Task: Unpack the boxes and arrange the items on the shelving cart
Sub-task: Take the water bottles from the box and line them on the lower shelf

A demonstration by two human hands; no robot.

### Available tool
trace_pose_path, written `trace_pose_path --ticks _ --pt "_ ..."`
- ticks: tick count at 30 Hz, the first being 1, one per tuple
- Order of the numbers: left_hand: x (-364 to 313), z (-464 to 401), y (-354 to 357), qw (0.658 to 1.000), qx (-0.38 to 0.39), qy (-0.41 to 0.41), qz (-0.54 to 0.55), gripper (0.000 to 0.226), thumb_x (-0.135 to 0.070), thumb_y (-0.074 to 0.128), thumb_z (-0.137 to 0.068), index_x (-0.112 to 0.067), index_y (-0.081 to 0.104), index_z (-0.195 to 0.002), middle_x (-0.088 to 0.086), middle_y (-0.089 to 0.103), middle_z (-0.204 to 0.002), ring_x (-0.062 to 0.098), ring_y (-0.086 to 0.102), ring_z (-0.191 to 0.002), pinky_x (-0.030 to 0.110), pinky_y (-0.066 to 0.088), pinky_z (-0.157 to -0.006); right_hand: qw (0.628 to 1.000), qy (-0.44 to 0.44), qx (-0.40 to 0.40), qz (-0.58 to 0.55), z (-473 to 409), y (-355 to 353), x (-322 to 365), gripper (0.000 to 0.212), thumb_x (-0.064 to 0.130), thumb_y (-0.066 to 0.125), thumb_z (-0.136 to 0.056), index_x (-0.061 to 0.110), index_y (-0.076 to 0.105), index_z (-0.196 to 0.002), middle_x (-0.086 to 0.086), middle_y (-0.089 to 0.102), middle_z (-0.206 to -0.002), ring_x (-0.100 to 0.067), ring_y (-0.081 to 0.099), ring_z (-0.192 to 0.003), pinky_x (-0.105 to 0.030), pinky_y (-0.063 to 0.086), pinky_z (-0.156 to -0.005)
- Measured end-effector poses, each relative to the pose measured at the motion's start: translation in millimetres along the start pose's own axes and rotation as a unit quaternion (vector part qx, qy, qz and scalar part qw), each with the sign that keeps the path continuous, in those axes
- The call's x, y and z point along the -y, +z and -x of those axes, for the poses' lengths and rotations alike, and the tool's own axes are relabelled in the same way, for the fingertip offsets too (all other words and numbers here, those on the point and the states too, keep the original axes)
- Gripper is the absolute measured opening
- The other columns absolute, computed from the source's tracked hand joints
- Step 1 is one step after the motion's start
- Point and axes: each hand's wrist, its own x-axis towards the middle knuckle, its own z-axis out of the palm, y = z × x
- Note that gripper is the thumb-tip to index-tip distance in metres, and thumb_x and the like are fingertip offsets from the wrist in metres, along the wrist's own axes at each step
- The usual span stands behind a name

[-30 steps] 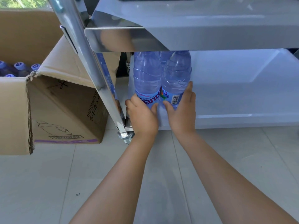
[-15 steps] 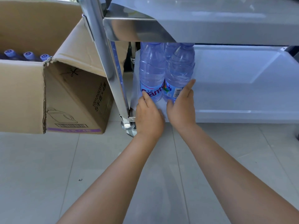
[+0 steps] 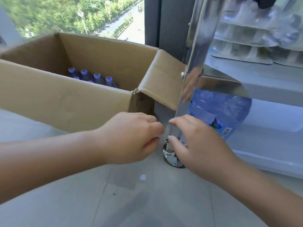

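Floor (image 3: 147, 202) under me is pale grey tile with visible grout lines. Small white scrap (image 3: 142, 177) lies on it just ahead, and a tiny dark speck (image 3: 114, 193) sits nearer to me, left of the scrap. Window (image 3: 73, 17) fills the upper left; through it I see green trees (image 3: 49, 13) from high up and a pale road (image 3: 131, 27) running between hedge rows, all motion-blurred. Dark grey window frame post (image 3: 164, 22) stands upright right of the glass. A pale frame edge (image 3: 8, 30) shows at the far left.
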Motion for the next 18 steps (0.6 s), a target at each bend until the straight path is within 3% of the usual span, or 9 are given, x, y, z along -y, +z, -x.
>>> trace_pose_path --ticks 4,7,11,15,17,18 --pt "79.6 24.5 -46.3 0.992 -0.089 -0.091 -0.012 0.031 -0.036 0.041 -0.079 -0.020 0.067 -0.078 -0.007 0.063 -0.071 0.021 0.061 -0.062 0.026 0.044 -0.048 0.999 -0.042 -0.020 -0.016 -53.3 -11.8 51.1 0.021 0.025 0.049 -0.091 0.013 0.058 -0.105 0.000 0.057 -0.099 -0.018 0.051 -0.096 -0.036 0.043 -0.081" --pt "151.7 16.7 -59.9 0.977 -0.084 -0.193 -0.032 0.018 -0.032 0.052 -0.087 -0.025 0.068 -0.090 -0.009 0.063 -0.085 0.018 0.057 -0.081 0.028 0.042 -0.064 0.997 -0.027 -0.048 -0.052 -106.8 -17.7 79.9 0.017 0.023 0.051 -0.090 0.014 0.058 -0.103 0.001 0.056 -0.094 -0.016 0.053 -0.088 -0.030 0.044 -0.073" --pt "246.3 -19.2 -50.5 0.952 0.034 -0.297 0.058 0.013 -0.029 0.061 -0.087 -0.023 0.068 -0.096 -0.005 0.064 -0.096 0.017 0.058 -0.091 0.029 0.048 -0.080 0.997 0.028 -0.019 -0.073 -195.9 -10.3 107.6 0.017 0.022 0.052 -0.092 0.018 0.056 -0.108 0.002 0.057 -0.099 -0.014 0.053 -0.087 -0.022 0.044 -0.066" --pt "292.8 -60.0 -20.1 0.949 0.149 -0.269 0.074 0.022 -0.030 0.064 -0.085 -0.015 0.067 -0.101 0.003 0.068 -0.103 0.022 0.060 -0.093 0.031 0.050 -0.082 0.990 0.121 0.076 -0.005 -281.1 11.7 106.8 0.008 0.012 0.053 -0.089 0.015 0.050 -0.096 -0.001 0.050 -0.085 -0.015 0.048 -0.070 -0.021 0.033 -0.048" --pt "296.5 -80.4 -7.2 0.944 0.234 -0.230 0.048 0.032 -0.032 0.064 -0.085 -0.008 0.066 -0.107 0.007 0.067 -0.102 0.025 0.059 -0.088 0.026 0.046 -0.072 0.971 0.147 0.164 0.094 -306.9 24.9 100.6 0.003 0.009 0.053 -0.089 0.008 0.051 -0.088 -0.005 0.047 -0.076 -0.018 0.048 -0.065 -0.024 0.034 -0.047" --pt "294.0 -90.0 1.5 0.937 0.282 -0.206 0.029 0.035 -0.033 0.064 -0.085 -0.006 0.065 -0.107 0.008 0.066 -0.095 0.024 0.057 -0.080 0.025 0.044 -0.067 0.954 0.147 0.217 0.144 -317.2 34.8 94.5 0.014 0.010 0.054 -0.089 0.005 0.050 -0.077 -0.006 0.047 -0.072 -0.021 0.048 -0.065 -0.025 0.036 -0.048"
